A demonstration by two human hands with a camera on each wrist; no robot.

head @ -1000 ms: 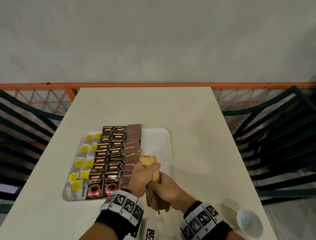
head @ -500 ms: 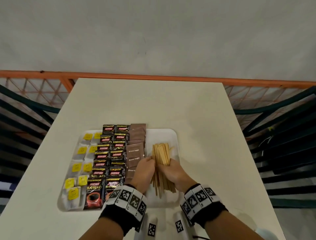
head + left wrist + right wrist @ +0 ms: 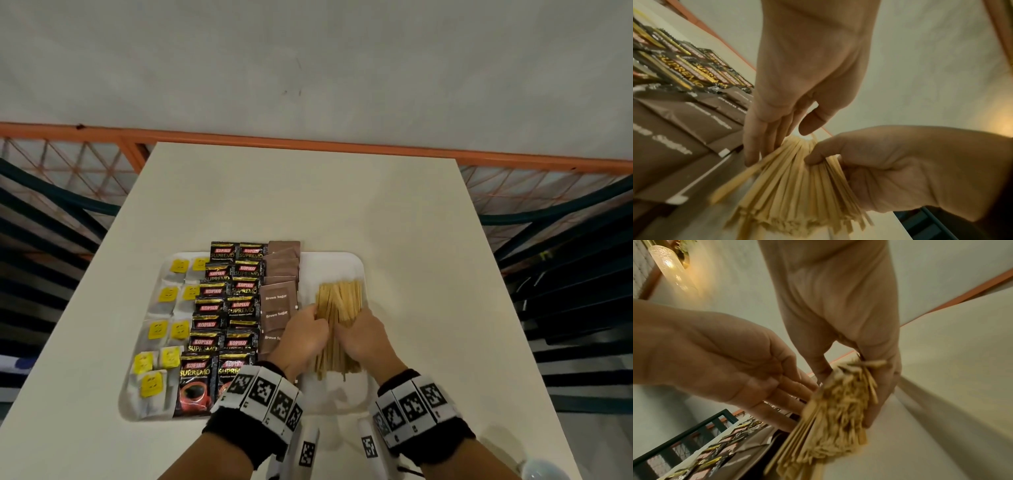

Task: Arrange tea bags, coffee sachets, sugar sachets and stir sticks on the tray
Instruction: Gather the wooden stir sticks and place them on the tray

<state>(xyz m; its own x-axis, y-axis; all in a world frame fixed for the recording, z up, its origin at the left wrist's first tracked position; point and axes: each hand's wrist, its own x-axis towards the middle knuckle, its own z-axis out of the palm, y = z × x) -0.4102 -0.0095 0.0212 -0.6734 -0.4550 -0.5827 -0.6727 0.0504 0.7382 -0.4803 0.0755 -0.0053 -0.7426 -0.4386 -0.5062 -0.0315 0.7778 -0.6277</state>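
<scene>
Now that the bundle of pale wooden stir sticks point(image 3: 337, 322) has come down from an upright two-handed grip to lie flat on the white rectangular plastic tray point(image 3: 342, 265), just right of the brown sugar sachets point(image 3: 279, 301), only tidying looks left. Left hand point(image 3: 301, 337) has straight fingers pressed against the bundle's left side. Right hand point(image 3: 361, 337) curls thumb and fingers round the sticks. Black coffee sachets point(image 3: 222, 308) and yellow-tagged tea bags point(image 3: 164, 329) already sit in rows.

Head view looks down; both wrist views closely share the stir sticks point(image 3: 337, 308)
</scene>
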